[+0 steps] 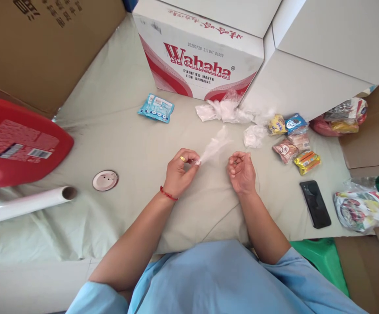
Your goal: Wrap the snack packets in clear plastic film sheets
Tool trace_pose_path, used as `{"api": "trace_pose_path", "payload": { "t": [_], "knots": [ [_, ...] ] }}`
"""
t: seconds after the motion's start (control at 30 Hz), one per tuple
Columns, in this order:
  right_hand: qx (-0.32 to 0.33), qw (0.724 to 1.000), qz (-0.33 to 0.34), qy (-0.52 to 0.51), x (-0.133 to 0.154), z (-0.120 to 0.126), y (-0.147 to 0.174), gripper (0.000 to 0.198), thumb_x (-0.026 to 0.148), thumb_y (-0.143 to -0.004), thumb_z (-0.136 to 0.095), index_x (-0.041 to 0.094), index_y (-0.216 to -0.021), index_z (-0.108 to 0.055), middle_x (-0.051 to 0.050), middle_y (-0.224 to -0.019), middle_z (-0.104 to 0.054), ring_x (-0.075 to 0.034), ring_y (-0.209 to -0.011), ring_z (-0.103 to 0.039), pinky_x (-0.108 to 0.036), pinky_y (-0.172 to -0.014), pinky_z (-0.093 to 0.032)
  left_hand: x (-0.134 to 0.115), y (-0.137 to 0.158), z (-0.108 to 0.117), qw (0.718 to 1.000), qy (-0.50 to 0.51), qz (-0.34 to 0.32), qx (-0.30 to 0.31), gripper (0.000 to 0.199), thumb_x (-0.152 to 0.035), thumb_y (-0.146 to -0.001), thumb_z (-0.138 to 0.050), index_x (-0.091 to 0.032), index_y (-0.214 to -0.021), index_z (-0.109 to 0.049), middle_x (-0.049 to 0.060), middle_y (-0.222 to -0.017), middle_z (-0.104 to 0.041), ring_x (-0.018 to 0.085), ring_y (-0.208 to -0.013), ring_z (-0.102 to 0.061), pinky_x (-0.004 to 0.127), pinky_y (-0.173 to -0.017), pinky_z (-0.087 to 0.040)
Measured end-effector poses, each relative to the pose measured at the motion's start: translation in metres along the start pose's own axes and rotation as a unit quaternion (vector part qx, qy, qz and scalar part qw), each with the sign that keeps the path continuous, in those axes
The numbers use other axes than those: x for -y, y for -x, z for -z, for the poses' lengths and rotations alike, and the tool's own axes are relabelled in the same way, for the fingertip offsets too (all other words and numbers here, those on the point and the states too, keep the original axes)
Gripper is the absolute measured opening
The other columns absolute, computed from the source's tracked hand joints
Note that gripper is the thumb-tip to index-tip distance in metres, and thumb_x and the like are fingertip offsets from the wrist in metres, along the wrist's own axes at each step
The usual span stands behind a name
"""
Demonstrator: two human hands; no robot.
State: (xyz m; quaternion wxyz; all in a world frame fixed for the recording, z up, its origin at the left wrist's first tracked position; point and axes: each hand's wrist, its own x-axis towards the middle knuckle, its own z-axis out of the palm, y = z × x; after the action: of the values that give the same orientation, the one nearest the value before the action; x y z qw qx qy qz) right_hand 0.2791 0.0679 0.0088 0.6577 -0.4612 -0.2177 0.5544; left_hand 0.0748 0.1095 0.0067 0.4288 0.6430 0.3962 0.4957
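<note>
Pinched between the thumb and fingers of my left hand (182,172) is one end of a thin clear plastic bag (216,146). The bag stretches up and right from the fingertips, above the cloth. My right hand (242,172) is beside the bag's right side, apart from it. Its palm is turned up, the fingers loosely curled and the thumb away from them, with nothing visible in it. Beyond both hands lie crumpled clear plastic bags (224,111), with another crumpled bag (254,136) nearer my right hand. A blue packet (156,107) lies behind my left hand.
Small wrapped snacks (286,150) lie to the right, near a black phone (315,204). A Wahaha carton (202,56) and white boxes stand behind. On the left are a round badge (105,180), a white roll (25,204) and a red container (22,144).
</note>
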Motion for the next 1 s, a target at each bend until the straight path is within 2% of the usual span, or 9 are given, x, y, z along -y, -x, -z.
{"api": "trace_pose_path", "payload": {
  "t": [0.1,0.2,0.3,0.4,0.47,0.63,0.7,0.83,1.0],
  "knots": [
    [0.051,0.996,-0.037,0.067,-0.007,-0.004,0.004,0.055,0.067,-0.074,-0.082,0.027,-0.106,-0.062,0.000,-0.088,-0.067,-0.013,-0.068,-0.062,-0.022,-0.052,-0.050,-0.004,0.005,-0.006,0.994,-0.074,-0.076,0.029,0.009,-0.028,-0.094,-0.064,-0.022,-0.088,-0.065,0.006,-0.099,-0.068,0.017,-0.090,-0.065,0.031,-0.084,-0.052],
    [0.058,0.992,-0.028,0.112,-0.011,-0.006,0.005,0.050,0.048,-0.068,-0.092,0.028,-0.105,-0.064,0.003,-0.090,-0.067,-0.012,-0.074,-0.063,-0.025,-0.065,-0.056,-0.006,0.008,-0.012,0.991,-0.070,-0.080,0.078,0.013,-0.032,-0.095,-0.065,-0.022,-0.088,-0.066,0.006,-0.097,-0.070,0.017,-0.089,-0.066,0.031,-0.083,-0.052],
    [0.058,0.992,-0.031,0.106,-0.009,-0.004,0.003,0.033,0.041,-0.072,-0.089,0.024,-0.091,-0.068,0.004,-0.081,-0.064,-0.009,-0.065,-0.056,-0.023,-0.062,-0.052,-0.002,0.008,-0.012,0.998,-0.007,0.003,0.068,0.027,-0.045,-0.098,-0.061,-0.021,-0.087,-0.066,0.004,-0.087,-0.068,0.016,-0.079,-0.062,0.029,-0.075,-0.051],
    [0.060,0.994,-0.044,0.081,-0.003,-0.001,0.001,0.030,0.037,-0.071,-0.090,0.023,-0.087,-0.069,0.003,-0.078,-0.062,-0.008,-0.064,-0.055,-0.022,-0.061,-0.050,0.004,0.005,-0.006,0.993,0.068,0.097,0.021,0.037,-0.056,-0.097,-0.060,-0.021,-0.085,-0.064,0.000,-0.075,-0.063,0.014,-0.068,-0.055,0.027,-0.067,-0.047],
    [0.060,0.994,-0.052,0.073,0.000,-0.001,0.001,0.031,0.039,-0.072,-0.090,0.023,-0.087,-0.068,0.003,-0.078,-0.062,-0.008,-0.064,-0.054,-0.021,-0.059,-0.049,0.006,0.003,-0.003,0.991,0.080,0.107,0.003,0.036,-0.056,-0.095,-0.064,-0.021,-0.086,-0.065,-0.001,-0.076,-0.062,0.014,-0.069,-0.056,0.027,-0.069,-0.047],
    [0.075,0.993,-0.082,0.049,0.001,-0.004,0.003,0.056,0.066,-0.076,-0.082,0.029,-0.113,-0.061,0.001,-0.097,-0.070,-0.013,-0.073,-0.065,-0.025,-0.061,-0.056,-0.002,0.005,-0.007,1.000,0.001,0.016,0.025,0.025,-0.045,-0.094,-0.067,-0.021,-0.089,-0.070,0.004,-0.089,-0.068,0.016,-0.080,-0.061,0.030,-0.078,-0.050],
    [0.073,0.993,-0.077,0.048,-0.002,-0.005,0.003,0.059,0.060,-0.072,-0.087,0.031,-0.114,-0.060,0.003,-0.095,-0.070,-0.013,-0.074,-0.067,-0.025,-0.062,-0.057,-0.005,0.007,-0.011,0.999,-0.006,0.007,0.053,0.024,-0.044,-0.093,-0.068,-0.021,-0.088,-0.070,0.004,-0.088,-0.068,0.015,-0.079,-0.061,0.030,-0.078,-0.051],
    [0.043,0.996,-0.051,0.056,-0.005,-0.004,0.001,0.040,0.036,-0.067,-0.093,0.025,-0.093,-0.066,0.005,-0.081,-0.065,-0.008,-0.065,-0.057,-0.019,-0.058,-0.051,0.000,0.007,-0.012,0.991,0.074,0.106,0.015,0.036,-0.056,-0.087,-0.072,-0.021,-0.088,-0.067,0.001,-0.080,-0.065,0.014,-0.073,-0.058,0.028,-0.072,-0.049],
    [0.046,0.996,-0.065,0.034,0.000,0.001,-0.001,0.025,0.032,-0.070,-0.088,0.023,-0.088,-0.073,0.003,-0.078,-0.062,-0.009,-0.066,-0.053,-0.020,-0.056,-0.048,0.011,-0.003,-0.006,0.961,0.194,0.190,-0.052,0.043,-0.061,-0.080,-0.077,-0.021,-0.082,-0.060,-0.003,-0.072,-0.056,0.012,-0.068,-0.052,0.026,-0.068,-0.047]
  ]
}}
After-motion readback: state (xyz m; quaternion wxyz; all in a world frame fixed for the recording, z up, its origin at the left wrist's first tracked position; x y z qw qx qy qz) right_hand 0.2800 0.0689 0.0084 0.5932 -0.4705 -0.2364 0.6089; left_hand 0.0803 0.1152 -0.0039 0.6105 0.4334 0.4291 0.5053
